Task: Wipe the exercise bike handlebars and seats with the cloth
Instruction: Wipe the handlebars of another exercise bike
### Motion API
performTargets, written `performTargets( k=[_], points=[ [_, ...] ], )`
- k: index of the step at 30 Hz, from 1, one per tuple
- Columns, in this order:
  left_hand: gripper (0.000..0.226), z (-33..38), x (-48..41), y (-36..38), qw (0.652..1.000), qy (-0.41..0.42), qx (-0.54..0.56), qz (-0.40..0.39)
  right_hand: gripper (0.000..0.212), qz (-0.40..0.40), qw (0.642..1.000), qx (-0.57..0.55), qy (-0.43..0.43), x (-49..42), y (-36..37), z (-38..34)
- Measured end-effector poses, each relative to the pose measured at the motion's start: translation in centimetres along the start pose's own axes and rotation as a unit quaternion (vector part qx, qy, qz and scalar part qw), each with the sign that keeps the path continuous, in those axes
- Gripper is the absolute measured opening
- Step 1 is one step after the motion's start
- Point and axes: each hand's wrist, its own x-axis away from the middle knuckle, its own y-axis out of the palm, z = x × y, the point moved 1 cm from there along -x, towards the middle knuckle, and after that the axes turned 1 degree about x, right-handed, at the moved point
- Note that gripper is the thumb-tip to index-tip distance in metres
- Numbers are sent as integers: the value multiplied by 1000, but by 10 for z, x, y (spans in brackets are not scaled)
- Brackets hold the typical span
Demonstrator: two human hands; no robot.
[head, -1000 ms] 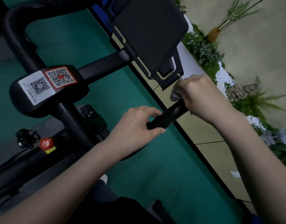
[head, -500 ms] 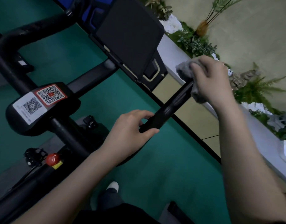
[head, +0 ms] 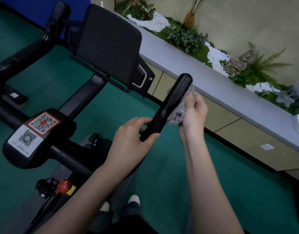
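The left hand (head: 132,134) grips the near end of the black handlebar (head: 172,100). Its fingers (head: 142,119) curl over the top of the bar and the thumb (head: 153,136) closes in from below, so the bar is clamped between them. From there the bar slants up and away to a rounded tip beyond both hands.

The right hand (head: 195,114) holds a grey cloth (head: 178,115), bunched into a wad. Its fingers are curled together round the wad and press it against the right side of the bar, just past the left fingertips. The cloth touches the bar along the middle stretch, and a little of it shows beyond the right fingers, near the tip.

To the left of the left fingers, well apart, sits a black plate (head: 18,159) with 2 QR code stickers, 1 red-edged and 1 white. Beyond it a dark screen (head: 110,43) stands on an arm, tilted. Below the left forearm there is a red knob (head: 64,185) on the frame.

The floor (head: 170,191) is green. 2 white shoe tips (head: 134,199) show between the forearms. Beyond the right fingers runs a grey ledge (head: 229,97), with plants (head: 187,38) and white pebbles behind it.
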Motion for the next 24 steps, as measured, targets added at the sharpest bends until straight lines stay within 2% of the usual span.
performTargets(
  k=[10,17,24],
  points=[
    [37,-1,0,-1,1000,22,12,1,21,-62,994,-27,82,41,-5,39],
    [32,-2,1,-3,998,46,12,-29,16,-40,997,62,7,78,-24,37],
    [48,2,2,-7,997,49,2,-54,11,-13,997,77,-15,100,-47,24]
  ],
)
